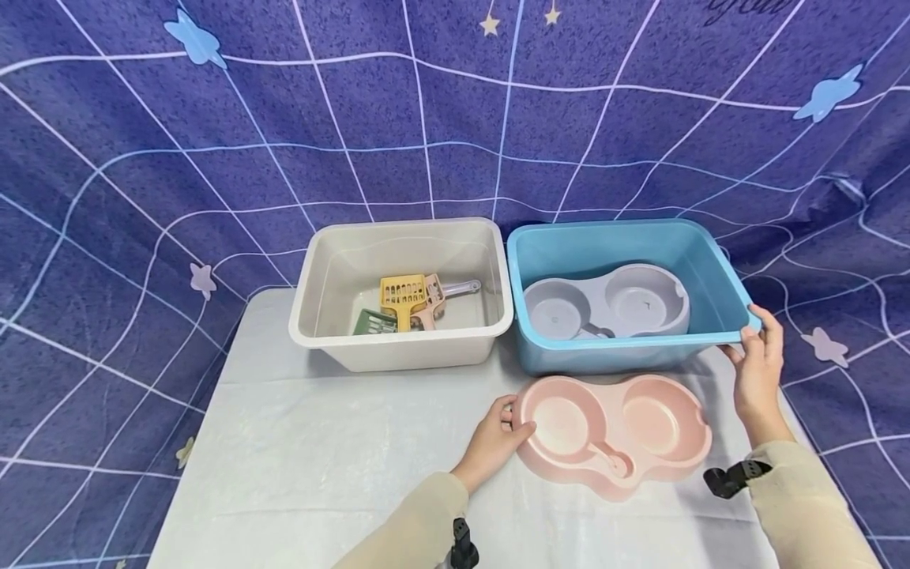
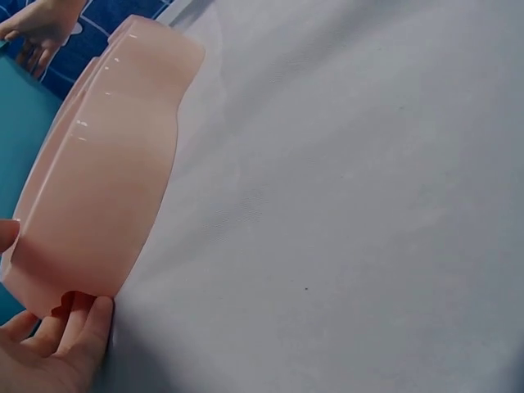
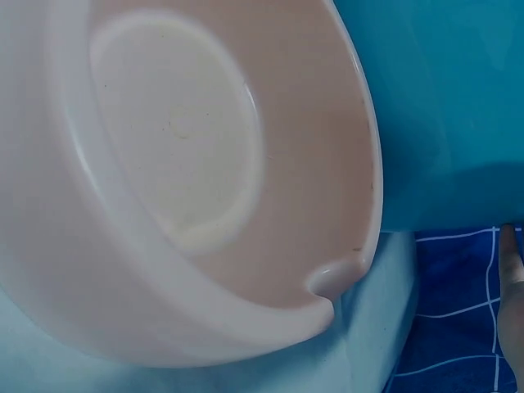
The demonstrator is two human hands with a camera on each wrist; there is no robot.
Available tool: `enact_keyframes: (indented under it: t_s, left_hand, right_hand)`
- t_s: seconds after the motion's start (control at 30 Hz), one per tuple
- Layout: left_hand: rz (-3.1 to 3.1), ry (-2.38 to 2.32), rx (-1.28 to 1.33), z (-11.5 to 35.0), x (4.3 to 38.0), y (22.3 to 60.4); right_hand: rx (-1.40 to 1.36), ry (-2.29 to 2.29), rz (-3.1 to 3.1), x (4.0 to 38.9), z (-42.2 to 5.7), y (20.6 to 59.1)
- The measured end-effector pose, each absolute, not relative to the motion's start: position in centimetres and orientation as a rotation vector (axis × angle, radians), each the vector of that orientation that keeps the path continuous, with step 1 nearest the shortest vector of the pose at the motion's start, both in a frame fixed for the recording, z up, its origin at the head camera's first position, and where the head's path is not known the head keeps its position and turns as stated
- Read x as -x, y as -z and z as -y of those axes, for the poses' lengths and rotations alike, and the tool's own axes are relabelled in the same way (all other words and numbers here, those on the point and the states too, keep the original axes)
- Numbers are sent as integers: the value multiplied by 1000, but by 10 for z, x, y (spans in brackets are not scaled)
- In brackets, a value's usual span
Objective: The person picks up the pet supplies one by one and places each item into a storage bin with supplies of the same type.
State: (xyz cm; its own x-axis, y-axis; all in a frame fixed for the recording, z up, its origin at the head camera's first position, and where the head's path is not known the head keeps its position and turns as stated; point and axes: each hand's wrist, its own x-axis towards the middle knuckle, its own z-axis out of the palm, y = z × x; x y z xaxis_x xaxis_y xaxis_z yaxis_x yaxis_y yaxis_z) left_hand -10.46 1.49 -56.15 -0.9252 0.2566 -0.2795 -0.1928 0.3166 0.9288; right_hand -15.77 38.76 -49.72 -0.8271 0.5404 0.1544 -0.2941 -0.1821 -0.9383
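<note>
My left hand (image 1: 492, 439) grips the left end of a pink double pet bowl (image 1: 617, 423), thumb over the rim and fingers at its outer side. In the left wrist view those fingers (image 2: 86, 327) reach in at the lower edge of the pink bowl (image 2: 106, 172). At the front right corner of a blue bin (image 1: 604, 360), my right hand (image 1: 761, 375) holds the rim, thumb and fingers on either side of it. A grey double pet bowl (image 1: 599, 296) lies inside that bin. The pink bowl is right in front of the bin.
A cream bin (image 1: 398, 357) stands left of the blue one. It contains a yellow slotted litter scoop (image 1: 403, 291), a pink scoop (image 1: 433, 296) and a green scoop (image 1: 373, 323). Behind the white-covered table (image 1: 306, 458) hangs a purple-blue curtain (image 1: 370, 103).
</note>
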Motion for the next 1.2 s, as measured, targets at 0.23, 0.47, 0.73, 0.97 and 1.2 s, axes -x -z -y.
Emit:
enact_keyframes:
  t_s: [0.23,0.47,0.73,0.97,1.2]
  left_hand:
    - [-2299,-1604,-77,-19,109,568]
    - [-2386,-1551,-58,-21,109,574]
    - [-2401,-1591,-27,-26,110,573]
    - [-2394,-1681,29,-27,110,576]
    - [-2319,-1799,120,-28,110,576]
  right_hand:
    - [287,-2040,1543,158,-388,498]
    - [300,-2044,1545,158,-386,501]
    - [276,-2021,1557,159,-387,500]
    - [279,-2017,1540,160,-387,500]
    - [282,-2006,1549,159,-386,498]
